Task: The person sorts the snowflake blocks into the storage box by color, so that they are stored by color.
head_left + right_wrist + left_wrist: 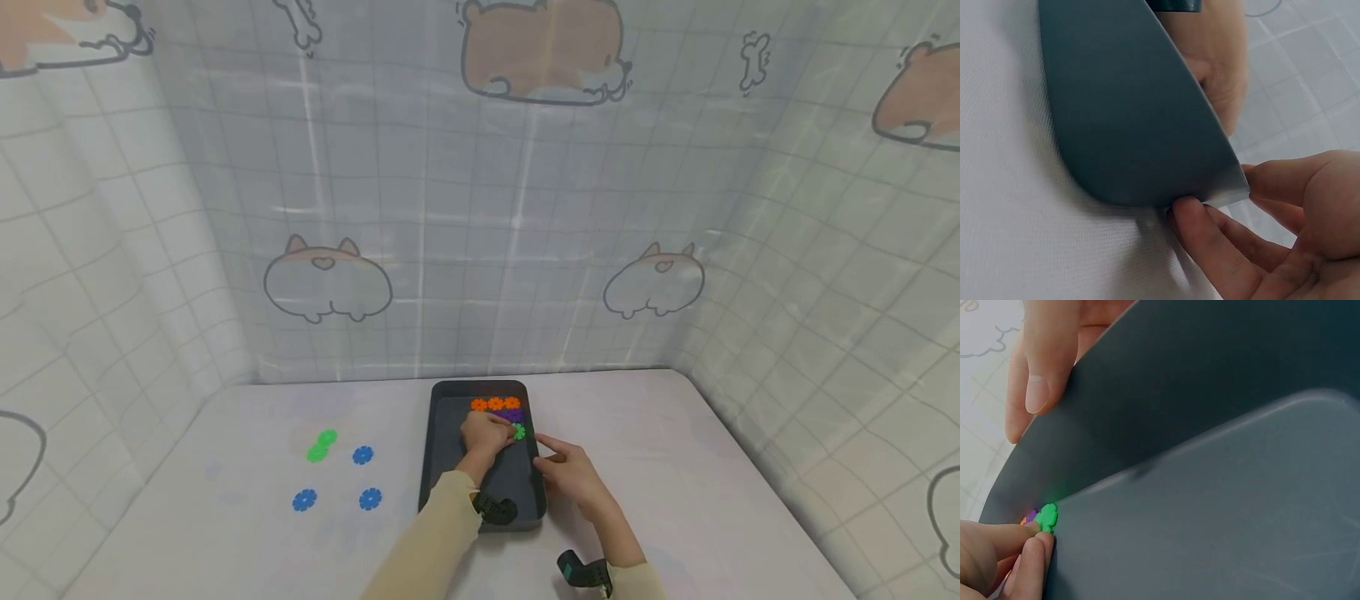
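Two hands are on the dark tray [444, 458], and I've got both on my feeds. Inside it, the left hand [484, 433] has thumb and fingertips pinched on a green flower disc [519, 431]. That disc sits right at the fingertips, on the hand's right side, close by the tray's right wall and just nearer than the purple discs [515, 415]; orange discs [496, 403] make a row beyond those. There's the relation that counts, I reckon: disc to wall, disc to purple. No long axis to line up, being round, though my left wrist feed shows it tipped up on edge. It's the tray that runs long, near to far. Meanwhile the right hand [572, 477] has thumb at the rim and a finger on the outer wall, a light grip, I'd judge. It's close too, but that wall stands between, so the left hand is nearer. Well off left on the table [225, 533], I count two green pieces [317, 452] together and three blue pieces [370, 498].
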The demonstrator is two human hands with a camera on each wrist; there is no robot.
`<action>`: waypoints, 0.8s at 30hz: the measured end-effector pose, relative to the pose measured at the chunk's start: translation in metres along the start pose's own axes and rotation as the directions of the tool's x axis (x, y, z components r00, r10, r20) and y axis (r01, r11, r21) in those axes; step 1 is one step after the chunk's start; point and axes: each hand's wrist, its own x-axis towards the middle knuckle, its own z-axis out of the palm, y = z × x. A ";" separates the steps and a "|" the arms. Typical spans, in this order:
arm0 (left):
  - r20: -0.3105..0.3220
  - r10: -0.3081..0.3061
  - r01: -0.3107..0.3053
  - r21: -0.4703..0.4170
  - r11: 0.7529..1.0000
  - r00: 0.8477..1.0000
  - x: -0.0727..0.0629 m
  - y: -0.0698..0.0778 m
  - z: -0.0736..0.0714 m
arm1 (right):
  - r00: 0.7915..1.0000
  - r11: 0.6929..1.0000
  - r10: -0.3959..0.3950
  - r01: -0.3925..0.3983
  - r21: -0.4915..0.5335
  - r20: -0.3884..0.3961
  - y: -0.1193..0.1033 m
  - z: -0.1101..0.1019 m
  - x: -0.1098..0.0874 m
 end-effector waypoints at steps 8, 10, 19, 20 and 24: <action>-0.017 0.018 -0.017 0.033 0.999 1.000 -0.002 0.002 -0.001 | 1.000 1.000 -0.011 0.011 -0.028 -0.007 0.001 0.001 0.000; -0.019 0.018 -0.017 0.039 0.999 1.000 -0.002 0.002 -0.001 | 1.000 0.999 -0.013 0.012 -0.040 -0.014 0.002 0.002 0.001; -0.034 0.029 -0.026 0.076 0.997 0.999 -0.002 0.003 -0.001 | 1.000 0.999 -0.006 0.005 -0.049 -0.025 -0.001 0.003 0.000; -0.038 0.029 -0.026 0.085 0.996 0.999 -0.002 0.003 -0.001 | 1.000 0.999 -0.007 0.006 -0.049 -0.024 -0.001 0.003 -0.001; -0.049 0.022 -0.017 0.104 0.994 0.999 -0.003 0.004 0.000 | 1.000 0.999 -0.013 0.012 -0.052 -0.021 -0.002 0.003 -0.002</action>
